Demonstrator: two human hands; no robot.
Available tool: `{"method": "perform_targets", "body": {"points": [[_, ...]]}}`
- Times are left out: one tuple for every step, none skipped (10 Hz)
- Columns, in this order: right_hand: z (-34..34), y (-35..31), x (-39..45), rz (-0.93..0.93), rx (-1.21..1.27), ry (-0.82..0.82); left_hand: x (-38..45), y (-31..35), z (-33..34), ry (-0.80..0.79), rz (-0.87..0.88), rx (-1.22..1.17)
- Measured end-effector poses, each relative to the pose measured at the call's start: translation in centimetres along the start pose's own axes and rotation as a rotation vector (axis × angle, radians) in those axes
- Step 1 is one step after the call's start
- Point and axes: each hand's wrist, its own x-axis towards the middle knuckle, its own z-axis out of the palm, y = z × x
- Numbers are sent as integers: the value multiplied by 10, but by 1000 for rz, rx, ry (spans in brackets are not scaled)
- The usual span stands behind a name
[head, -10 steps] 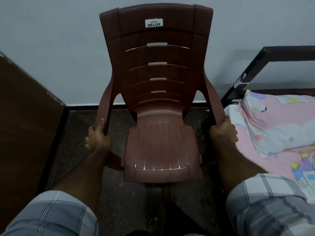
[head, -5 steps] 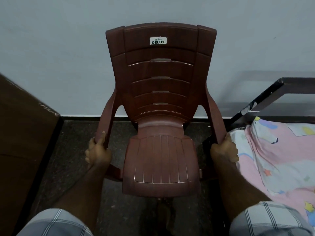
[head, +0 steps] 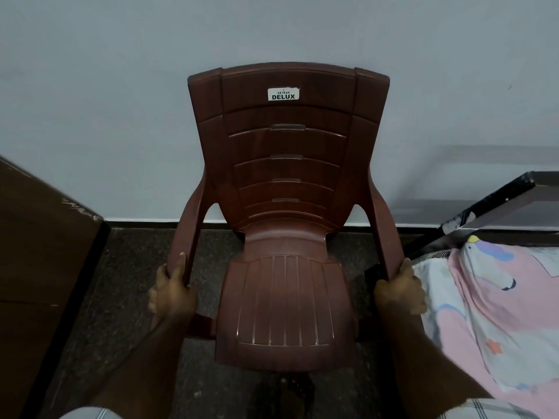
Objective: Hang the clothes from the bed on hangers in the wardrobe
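Both hands clamp the brown plastic armchair [head: 284, 297], left hand [head: 172, 293] curled round one armrest, right hand [head: 400, 293] round the other, beside the bed [head: 490, 313].

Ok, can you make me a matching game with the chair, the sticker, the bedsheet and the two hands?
Things:
1. chair
2. sticker
3. bedsheet
4. left hand
5. right hand

Matches:
A. pink with cartoon prints
B. grips the armrest nearest the bed
C. dark brown plastic
D. white, reads DELUX
E. grips the armrest nearest the wooden furniture

Pairs: 1-C, 2-D, 3-A, 4-E, 5-B
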Motion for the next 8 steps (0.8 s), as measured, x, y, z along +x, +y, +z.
{"method": "perform_targets", "body": {"points": [[-1,-1,-2,4,-8,-30,-1,-2,-4,-17,7,13],[-2,4,-6,23,-17,-48,-2,-7,-5,-36,0,20],[1,6,-6,34,-58,-83,-2,-11,0,-38,-8,59],[6,7,-3,13,-97,-100,1,-11,6,-27,-11,86],[4,9,-2,-9,-117,-120,1,-13,5,-61,6,117],[2,9,-2,-46,-119,-171,0,-15,1,-141,49,158],[-8,0,-11,-52,-137,-179,-3,-12,-4,-185,44,176],[-13,-14,-27,-178,-237,-137,-12,-5,-5,-120,101,213]]}}
